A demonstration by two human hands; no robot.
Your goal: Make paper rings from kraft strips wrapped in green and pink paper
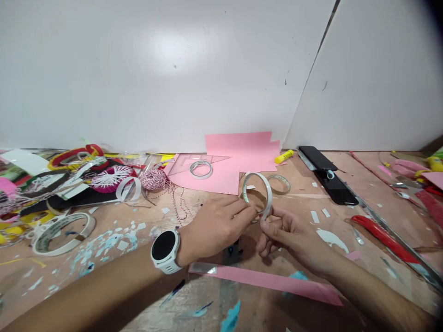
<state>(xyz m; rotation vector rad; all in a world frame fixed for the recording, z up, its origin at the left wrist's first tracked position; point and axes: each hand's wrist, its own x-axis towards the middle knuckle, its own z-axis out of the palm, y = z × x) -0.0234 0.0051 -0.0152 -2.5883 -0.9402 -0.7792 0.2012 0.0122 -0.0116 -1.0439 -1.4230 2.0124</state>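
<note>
A white-edged tape roll (268, 191) stands upright between my two hands. My left hand (219, 226), with a white smartwatch (166, 249) on its wrist, has its fingers pressed together at the roll's lower left rim. At the lower right rim, my right hand (284, 230) pinches the roll between thumb and fingers. The left fingertips are partly hidden behind the roll. Below both hands lies a long pink paper strip (270, 281) with a clear piece of tape at its left end.
Behind are pink sheets (226, 180), a smaller tape roll (200, 170) and a yellow glue stick (284, 157). Phones (337, 186), a metal ruler (375, 220) and a red cutter (384, 237) lie right. Yarn (154, 179) and a large tape roll (64, 234) lie left.
</note>
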